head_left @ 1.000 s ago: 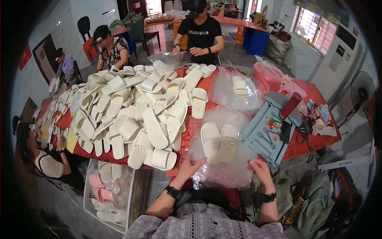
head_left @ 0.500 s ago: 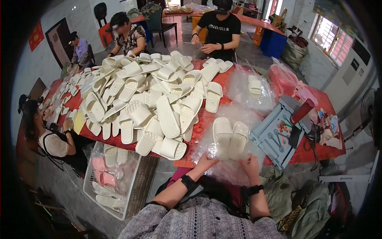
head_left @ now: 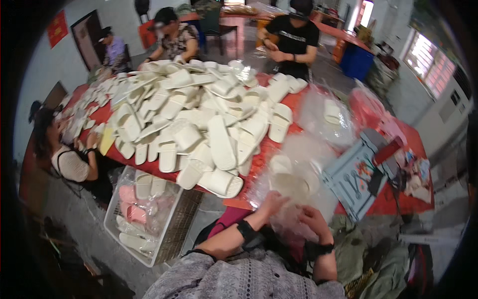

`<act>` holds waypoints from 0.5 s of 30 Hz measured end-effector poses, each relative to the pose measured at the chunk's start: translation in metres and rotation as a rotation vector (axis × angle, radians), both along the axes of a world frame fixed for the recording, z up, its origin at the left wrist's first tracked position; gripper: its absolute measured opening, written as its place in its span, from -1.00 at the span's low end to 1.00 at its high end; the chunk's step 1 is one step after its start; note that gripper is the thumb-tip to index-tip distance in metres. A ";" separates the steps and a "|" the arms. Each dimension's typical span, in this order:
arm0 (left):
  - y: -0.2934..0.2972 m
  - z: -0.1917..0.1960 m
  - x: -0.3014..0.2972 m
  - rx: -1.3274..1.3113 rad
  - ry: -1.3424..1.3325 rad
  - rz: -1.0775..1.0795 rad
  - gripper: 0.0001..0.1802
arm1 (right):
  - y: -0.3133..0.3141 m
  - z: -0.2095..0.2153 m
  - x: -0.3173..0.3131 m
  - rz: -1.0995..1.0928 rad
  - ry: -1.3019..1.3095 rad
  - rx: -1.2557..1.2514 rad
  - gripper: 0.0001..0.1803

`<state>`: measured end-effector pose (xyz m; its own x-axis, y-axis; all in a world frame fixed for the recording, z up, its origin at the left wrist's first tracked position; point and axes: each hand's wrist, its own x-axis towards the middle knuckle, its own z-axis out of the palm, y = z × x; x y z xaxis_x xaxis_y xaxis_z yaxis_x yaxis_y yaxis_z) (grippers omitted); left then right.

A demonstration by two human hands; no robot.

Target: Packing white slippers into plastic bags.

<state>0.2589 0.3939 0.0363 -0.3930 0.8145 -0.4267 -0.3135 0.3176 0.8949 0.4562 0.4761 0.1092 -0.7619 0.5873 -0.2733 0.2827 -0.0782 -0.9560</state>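
A pair of cream slide slippers lies at the near edge of the red table, hazed over by a clear plastic bag. My left hand is at the bag's near left side, its fingers closed on the film, somewhat blurred. Close to the slippers' heel ends, my right hand is against the plastic with bent fingers apart. Wrinkled film hides the lower part of the slippers. More clear bags lie flat beneath them.
A big heap of cream slippers covers the table's left and middle. To the right stands a grey-blue folding stool with small items on it. A white crate holds bagged slippers below. Several people work around the table.
Both hands have come closer together, and the plastic now veils more of the slippers. My right hand's fingers have spread. The whole view has shifted slightly.
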 end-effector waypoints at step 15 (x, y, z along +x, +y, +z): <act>-0.065 0.089 -0.027 0.604 0.073 0.164 -0.08 | -0.024 0.045 -0.027 0.343 0.123 -0.124 -0.69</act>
